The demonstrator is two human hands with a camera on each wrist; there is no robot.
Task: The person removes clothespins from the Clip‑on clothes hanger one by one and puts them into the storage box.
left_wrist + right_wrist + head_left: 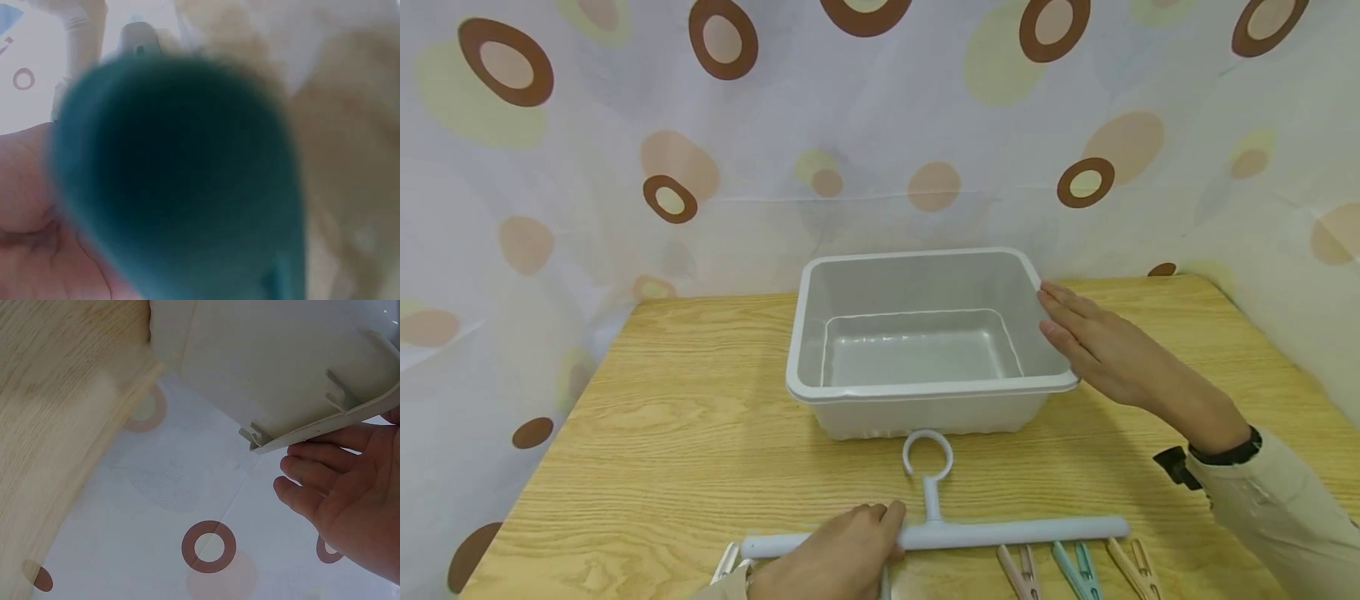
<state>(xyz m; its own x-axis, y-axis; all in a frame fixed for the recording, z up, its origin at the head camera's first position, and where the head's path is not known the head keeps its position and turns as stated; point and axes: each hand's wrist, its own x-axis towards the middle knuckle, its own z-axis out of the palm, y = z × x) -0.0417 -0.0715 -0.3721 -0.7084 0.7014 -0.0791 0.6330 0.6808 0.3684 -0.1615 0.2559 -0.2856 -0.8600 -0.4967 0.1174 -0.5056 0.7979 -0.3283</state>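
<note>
A pale grey plastic basin (925, 392) stands upright on the table, its inside showing no contents. My right hand (1112, 350) lies along its right rim with the fingers straight. In the right wrist view, the fingers (312, 472) rest at the outer edge of the basin's rim (312, 428). Nearer me is a light grey clip hanger (1022, 532) with a ring on top. My left hand (842, 550) grips its bar left of the middle. A blurred dark teal shape (187, 175) covers much of the left wrist view, hiding most of that hand.
Pink (1021, 575), teal (1078, 573) and beige (1137, 571) clothespins hang along the bar's right part, with a white clothespin (726, 560) at its left end. A wood-grain table (647, 433) lies beneath. Behind it hangs a spotted curtain (880, 125).
</note>
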